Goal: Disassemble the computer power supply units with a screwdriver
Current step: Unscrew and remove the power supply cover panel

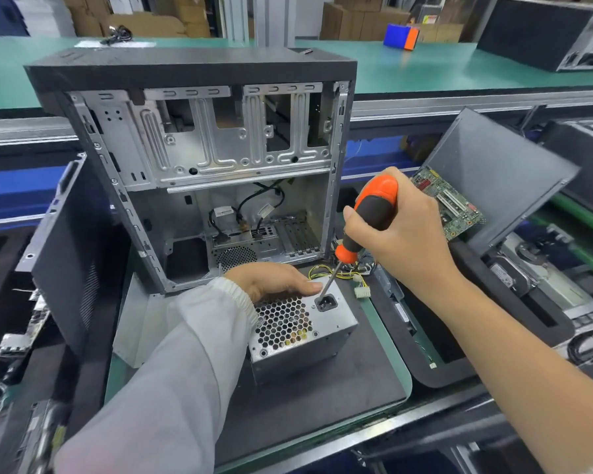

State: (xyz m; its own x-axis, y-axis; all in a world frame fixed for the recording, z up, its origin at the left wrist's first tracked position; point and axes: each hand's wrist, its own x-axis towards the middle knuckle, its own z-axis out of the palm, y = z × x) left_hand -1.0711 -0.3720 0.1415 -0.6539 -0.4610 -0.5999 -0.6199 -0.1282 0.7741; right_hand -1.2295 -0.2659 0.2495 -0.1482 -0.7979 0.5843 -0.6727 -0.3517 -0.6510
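Head view: power supply unit (pixel 300 328) sits on the black mat (pixel 339 388), just in front of the emptied computer case (pixel 199 138). My left hand (pixel 274 280) lies over its top rear edge, fingers nearly straight, pressing down. My right hand (pixel 401 230) is wrapped tight round the screwdriver (pixel 363 227); tip near the power socket (pixel 326 302). Note: seat tip squarely, keep shaft in line, keep downward pressure, or the head may strip.

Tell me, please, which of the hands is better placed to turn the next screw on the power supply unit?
The right hand. It already grips the screwdriver, whose tip is down at the power supply unit, near its socket. The left hand rests on top of the unit, probably steadying it, and holds no tool.
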